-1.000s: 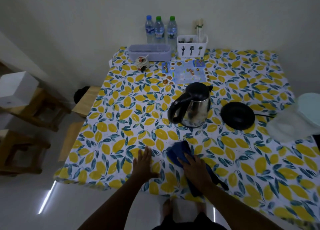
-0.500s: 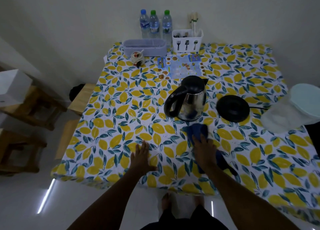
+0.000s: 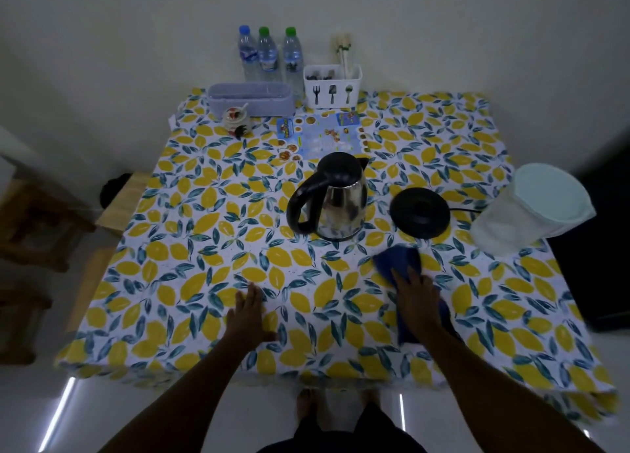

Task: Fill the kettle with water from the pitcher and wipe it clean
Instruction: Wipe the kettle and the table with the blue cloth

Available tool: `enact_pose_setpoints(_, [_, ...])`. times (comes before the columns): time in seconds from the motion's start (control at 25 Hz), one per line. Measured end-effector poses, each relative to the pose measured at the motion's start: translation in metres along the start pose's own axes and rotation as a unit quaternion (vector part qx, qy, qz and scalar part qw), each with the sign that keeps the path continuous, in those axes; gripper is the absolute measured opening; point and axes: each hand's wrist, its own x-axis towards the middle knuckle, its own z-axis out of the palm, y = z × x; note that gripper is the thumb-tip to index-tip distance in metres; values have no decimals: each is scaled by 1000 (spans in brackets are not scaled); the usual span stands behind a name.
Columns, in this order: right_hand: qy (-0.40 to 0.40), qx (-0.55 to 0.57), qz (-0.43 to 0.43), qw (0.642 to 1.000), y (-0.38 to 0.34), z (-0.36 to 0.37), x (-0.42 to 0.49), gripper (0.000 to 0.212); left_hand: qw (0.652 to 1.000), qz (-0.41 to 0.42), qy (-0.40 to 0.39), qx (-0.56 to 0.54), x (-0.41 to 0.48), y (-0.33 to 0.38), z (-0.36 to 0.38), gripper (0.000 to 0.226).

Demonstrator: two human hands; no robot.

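A steel kettle [image 3: 341, 207] with a black lid and handle stands mid-table, off its round black base [image 3: 420, 212], which lies just to its right. The clear pitcher [image 3: 531, 210] with a pale lid stands at the table's right edge. My right hand [image 3: 417, 299] presses flat on a blue cloth [image 3: 397, 261] lying on the tablecloth in front of the base. My left hand [image 3: 247, 311] rests flat and empty on the table near the front edge, fingers together.
The lemon-print table [image 3: 191, 248] carries three water bottles [image 3: 269, 55], a white cutlery caddy [image 3: 332, 86], a lilac box [image 3: 250, 99] and a small jar [image 3: 233, 118] at the back. A printed leaflet [image 3: 320, 135] lies behind the kettle. Wooden stools [image 3: 34, 220] stand at left.
My right hand has slid the blue cloth across the table from in front of the kettle to the right, toward the base. My left hand stayed put.
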Motion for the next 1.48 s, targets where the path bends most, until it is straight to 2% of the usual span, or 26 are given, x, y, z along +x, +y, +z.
enact_pose_setpoints(0.08, [18,47,66,997,5,-15,23,61,1000,-5,-4,-3,-1,3,0,125])
enact_pose_setpoints(0.16, [5,85,86,993,-11,-24,32,57,1000,-5,-1,-11,-2,4,0,122])
enact_pose_setpoints(0.2, [7,89,59,994,-26,-25,30,57,1000,-3,1,-14,-3,5,1,122])
enact_pose_setpoints(0.28, [22,67,-50,996,-57,-18,11,61,1000,-1,3,-19,-4,5,1,122])
enact_pose_setpoints(0.4, [-21,17,-204,979,-87,2,-33,67,999,-2,13,-31,-5,7,1,117])
enact_pose_setpoints(0.52, [-16,-10,-243,970,-77,20,-55,61,996,19,56,-67,-10,18,5,97])
enact_pose_setpoints(0.64, [-1,-23,-197,980,-39,30,-62,57,990,106,77,-44,-17,48,19,85])
enact_pose_setpoints(0.8, [7,44,-49,998,32,32,-70,56,981,175,65,-55,-15,112,38,68])
enact_pose_setpoints(0.88, [28,91,40,995,72,26,-69,45,977,203,53,-40,-11,140,43,67])
enact_pose_setpoints(0.96, [50,118,84,988,103,23,-64,44,972,226,51,-27,-8,163,47,69])
enact_pose_setpoints(1.24, [58,123,73,988,128,46,-58,73,968,245,49,20,-6,210,53,68])
enact_pose_setpoints(1.4, [39,145,60,987,131,44,-57,72,973,223,62,24,-12,229,59,65])
enact_pose_setpoints(1.48, [48,154,35,986,130,42,-60,66,970,226,88,3,-13,228,61,72])
